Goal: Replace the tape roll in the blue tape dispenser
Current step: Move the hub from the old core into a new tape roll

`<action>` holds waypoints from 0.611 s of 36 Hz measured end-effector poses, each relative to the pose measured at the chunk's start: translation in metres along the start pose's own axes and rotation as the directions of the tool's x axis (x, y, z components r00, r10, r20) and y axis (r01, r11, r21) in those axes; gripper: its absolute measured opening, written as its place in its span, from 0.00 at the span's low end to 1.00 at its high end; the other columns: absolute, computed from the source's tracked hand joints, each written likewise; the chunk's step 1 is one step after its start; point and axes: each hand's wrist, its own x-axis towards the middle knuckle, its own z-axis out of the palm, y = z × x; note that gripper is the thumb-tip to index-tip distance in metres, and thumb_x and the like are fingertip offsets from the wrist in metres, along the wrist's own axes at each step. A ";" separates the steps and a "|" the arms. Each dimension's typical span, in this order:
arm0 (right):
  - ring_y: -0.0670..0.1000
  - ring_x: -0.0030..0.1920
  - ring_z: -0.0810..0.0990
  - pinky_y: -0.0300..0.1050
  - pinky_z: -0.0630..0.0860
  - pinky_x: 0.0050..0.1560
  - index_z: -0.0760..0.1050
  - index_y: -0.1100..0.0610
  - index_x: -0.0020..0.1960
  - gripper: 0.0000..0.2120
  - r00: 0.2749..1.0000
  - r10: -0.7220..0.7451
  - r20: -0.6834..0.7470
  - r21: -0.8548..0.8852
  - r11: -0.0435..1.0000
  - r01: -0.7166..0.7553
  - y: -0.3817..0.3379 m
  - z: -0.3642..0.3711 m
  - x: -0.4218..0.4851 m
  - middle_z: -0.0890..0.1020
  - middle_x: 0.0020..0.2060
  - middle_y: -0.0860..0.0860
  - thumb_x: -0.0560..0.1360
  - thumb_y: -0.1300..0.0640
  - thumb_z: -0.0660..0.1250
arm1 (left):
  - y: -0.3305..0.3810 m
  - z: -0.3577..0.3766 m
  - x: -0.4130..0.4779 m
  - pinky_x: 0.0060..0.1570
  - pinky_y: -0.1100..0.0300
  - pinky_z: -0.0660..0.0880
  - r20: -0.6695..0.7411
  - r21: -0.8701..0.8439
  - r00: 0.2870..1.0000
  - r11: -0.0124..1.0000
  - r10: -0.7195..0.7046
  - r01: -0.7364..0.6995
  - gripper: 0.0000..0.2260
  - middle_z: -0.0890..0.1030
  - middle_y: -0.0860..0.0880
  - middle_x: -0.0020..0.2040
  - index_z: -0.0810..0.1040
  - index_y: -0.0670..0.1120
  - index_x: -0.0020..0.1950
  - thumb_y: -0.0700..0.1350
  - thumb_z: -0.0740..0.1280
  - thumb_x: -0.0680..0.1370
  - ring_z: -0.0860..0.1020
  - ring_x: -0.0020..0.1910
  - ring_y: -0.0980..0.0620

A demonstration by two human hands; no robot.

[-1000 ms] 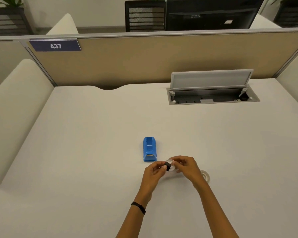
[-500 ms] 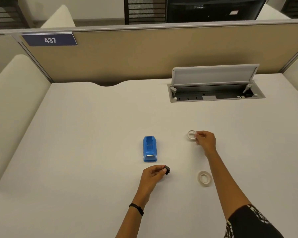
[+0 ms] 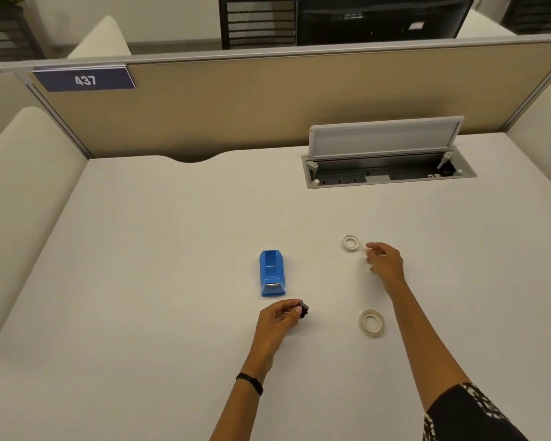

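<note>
Having released the empty ring [image 3: 351, 242], right hand [image 3: 385, 261] now hovers beside it.

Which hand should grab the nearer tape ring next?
Probably the right hand: it is empty, and the nearer ring lies beside its forearm. The left hand is busy pinching the small black core.

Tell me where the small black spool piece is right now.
The black spool piece is pinched in the left hand, low in the head view, just below and right of the blue tape dispenser.
</note>
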 end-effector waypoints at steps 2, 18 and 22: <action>0.55 0.40 0.79 0.49 0.78 0.41 0.78 0.59 0.49 0.08 1.000 -0.009 0.024 -0.001 1.000 0.009 0.008 -0.007 -0.007 0.81 0.43 0.56 0.73 0.64 0.63 | 0.001 0.000 -0.002 0.41 0.71 0.76 0.007 -0.009 1.000 1.000 0.008 -0.008 0.06 0.82 0.56 0.46 0.79 0.53 0.47 0.43 0.67 0.75 0.81 0.45 0.60; 0.49 0.57 0.71 0.37 0.68 0.51 0.72 0.51 0.57 0.25 0.883 -0.058 0.465 -0.126 0.983 0.131 0.041 -0.058 -0.089 0.74 0.57 0.50 0.69 0.75 0.56 | 0.006 0.007 -0.020 0.43 0.68 0.78 0.042 -0.002 0.995 0.996 0.090 -0.090 0.06 0.82 0.52 0.47 0.79 0.51 0.49 0.42 0.66 0.75 0.81 0.48 0.55; 0.51 0.61 0.67 0.45 0.66 0.59 0.66 0.40 0.57 0.27 0.828 -0.098 0.551 -0.236 0.934 0.267 0.043 -0.057 -0.101 0.69 0.61 0.50 0.66 0.65 0.66 | 0.007 0.007 -0.028 0.43 0.68 0.78 0.050 -0.004 0.993 0.995 0.102 -0.102 0.06 0.82 0.52 0.48 0.79 0.51 0.49 0.42 0.66 0.76 0.81 0.48 0.55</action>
